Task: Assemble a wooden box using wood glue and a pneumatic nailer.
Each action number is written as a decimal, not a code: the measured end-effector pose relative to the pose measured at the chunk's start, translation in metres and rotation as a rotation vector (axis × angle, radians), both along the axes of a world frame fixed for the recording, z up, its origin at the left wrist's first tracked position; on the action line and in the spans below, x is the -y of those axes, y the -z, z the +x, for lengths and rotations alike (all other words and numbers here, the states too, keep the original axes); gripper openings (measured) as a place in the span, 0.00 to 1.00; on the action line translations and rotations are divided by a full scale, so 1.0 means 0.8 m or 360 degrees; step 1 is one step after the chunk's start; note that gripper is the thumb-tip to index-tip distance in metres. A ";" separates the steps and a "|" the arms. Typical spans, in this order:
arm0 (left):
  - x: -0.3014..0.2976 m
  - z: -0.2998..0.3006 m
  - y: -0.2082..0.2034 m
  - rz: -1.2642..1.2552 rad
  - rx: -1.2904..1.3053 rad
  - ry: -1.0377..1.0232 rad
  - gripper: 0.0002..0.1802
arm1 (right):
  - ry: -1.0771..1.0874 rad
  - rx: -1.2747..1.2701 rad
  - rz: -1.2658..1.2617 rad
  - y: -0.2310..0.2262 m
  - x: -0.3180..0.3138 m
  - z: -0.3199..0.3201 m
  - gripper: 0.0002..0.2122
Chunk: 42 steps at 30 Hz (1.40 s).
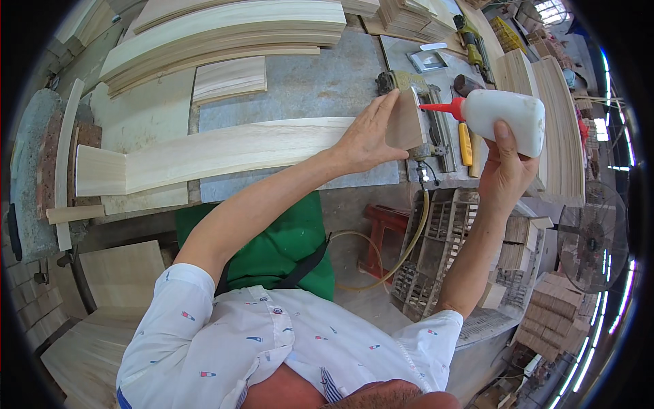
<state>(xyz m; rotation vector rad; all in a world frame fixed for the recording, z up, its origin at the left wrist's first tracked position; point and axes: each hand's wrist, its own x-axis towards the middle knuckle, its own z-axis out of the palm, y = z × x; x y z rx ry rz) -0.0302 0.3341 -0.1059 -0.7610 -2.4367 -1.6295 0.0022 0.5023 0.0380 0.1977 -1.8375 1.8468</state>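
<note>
Between the thumb and fingers of my left hand (364, 140) a small wooden end board (407, 121) stands on edge at the right end of a long pale board (238, 146). My right hand (507, 170) is closed around a white squeeze bottle (511, 116), tipped sideways. Its red nozzle (443, 107) points left, with the tip at or very near the right edge of the end board; I cannot tell if anything is coming out. At the long board's left end, another short panel (101, 170) stands upright.
Stacked boards (231, 34) lie along the table's far side, with a short loose board (230, 78) nearer. Beyond the end board are a metal tool with a hose (424, 215), a yellow-handled tool (465, 144) and a green power tool (470, 41). A slatted rack (436, 252) stands below right.
</note>
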 end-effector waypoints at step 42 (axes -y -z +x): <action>0.290 0.279 0.043 0.0077 0.0308 -0.0429 0.12 | -0.0537 -0.0048 0.3328 0.110 0.220 -0.207 0.17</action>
